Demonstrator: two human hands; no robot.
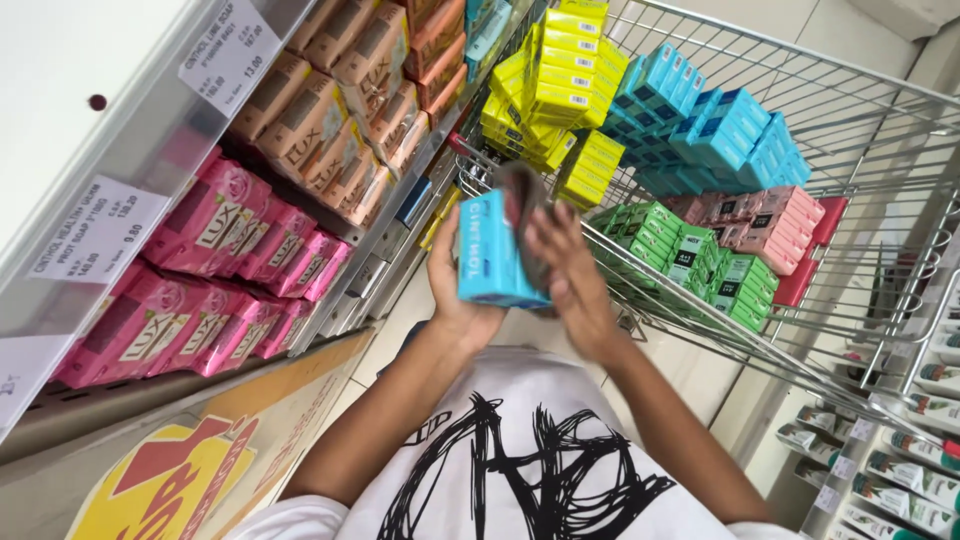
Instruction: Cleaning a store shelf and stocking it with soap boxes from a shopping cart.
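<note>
Left hand [455,285] clamps a light-blue soap carton [492,255] just beside the wire trolley [880,110]; right hand [565,265] presses a dark cloth [525,200] flat against it. Looks light, stiff-cornered, slick: best held across its broad faces.

Left hand [455,285] holds a blue soap pack [492,255]; right hand [565,270] (blurred) touches it, above the trolley [880,130].
</note>
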